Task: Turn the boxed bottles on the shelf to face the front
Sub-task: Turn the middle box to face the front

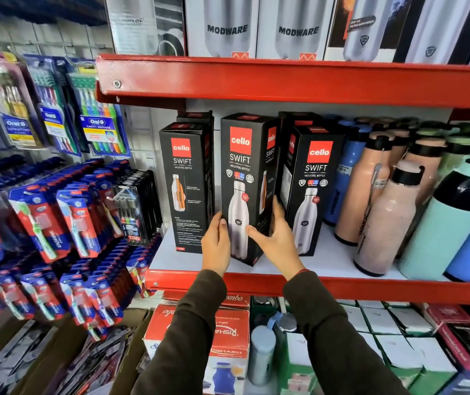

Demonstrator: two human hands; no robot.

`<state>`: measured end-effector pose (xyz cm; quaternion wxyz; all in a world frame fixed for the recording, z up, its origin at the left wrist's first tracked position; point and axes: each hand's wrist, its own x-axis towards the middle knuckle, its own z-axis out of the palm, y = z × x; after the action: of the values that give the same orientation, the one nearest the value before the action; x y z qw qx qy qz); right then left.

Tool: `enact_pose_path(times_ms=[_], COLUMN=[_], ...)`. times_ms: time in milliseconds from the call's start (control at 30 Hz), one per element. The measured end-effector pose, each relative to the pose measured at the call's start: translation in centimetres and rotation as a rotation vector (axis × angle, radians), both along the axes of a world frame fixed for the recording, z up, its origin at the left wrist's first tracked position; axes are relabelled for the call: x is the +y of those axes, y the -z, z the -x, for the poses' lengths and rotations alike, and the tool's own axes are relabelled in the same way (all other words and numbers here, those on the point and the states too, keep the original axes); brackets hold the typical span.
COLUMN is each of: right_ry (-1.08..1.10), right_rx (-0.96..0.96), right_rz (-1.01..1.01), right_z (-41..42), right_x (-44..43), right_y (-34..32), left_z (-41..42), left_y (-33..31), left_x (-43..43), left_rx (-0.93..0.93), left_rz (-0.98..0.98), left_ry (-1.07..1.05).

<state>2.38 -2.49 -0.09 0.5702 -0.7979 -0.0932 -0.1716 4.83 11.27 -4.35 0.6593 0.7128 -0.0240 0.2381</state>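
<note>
A: Dark sleeves nearest, both reaching up from below to the red shelf [256, 283]. Left hand [215, 246] flat against left edge of middle box [245, 189], fingers loosely extended, thumb on front face. Right hand [277, 240] wrapped round right lower corner of same box, thumb in front, fingers behind.

B: Closed or open?

A: Partly curled, clamping box between both palms. Nothing else held.

B: Reason for two-sided hold?

A: Likely for twisting: box sits near front edge, angled, side panel visible on right. Not square yet.

B: Neighbours?

A: Left box [186, 186] shows side panel with small print, probably needs turning. Right box [310, 189] angled too, front face showing. Loose bottles [384, 212] further right, untouched.
</note>
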Motion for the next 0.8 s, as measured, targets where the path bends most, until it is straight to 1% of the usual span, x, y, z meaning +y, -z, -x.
enact_pose_path(times_ms=[233,533,800], right_ry=[-0.093,0.002,0.061], right_rx=[-0.008,0.022,-0.017], right_rz=[0.137,0.208,0.221], right_z=[0.0,-0.9,-1.5], right_x=[-0.3,0.0,0.3], right_y=[-0.1,0.7,1.5], left_z=[0.1,-0.6,-0.9], left_y=[0.3,0.9,1.1], left_x=[-0.2,-0.6,-0.7], left_rx=[-0.079,-0.063,-0.062], left_rz=[-0.038,-0.075,-0.112], left_ry=[-0.028,0.000,-0.003])
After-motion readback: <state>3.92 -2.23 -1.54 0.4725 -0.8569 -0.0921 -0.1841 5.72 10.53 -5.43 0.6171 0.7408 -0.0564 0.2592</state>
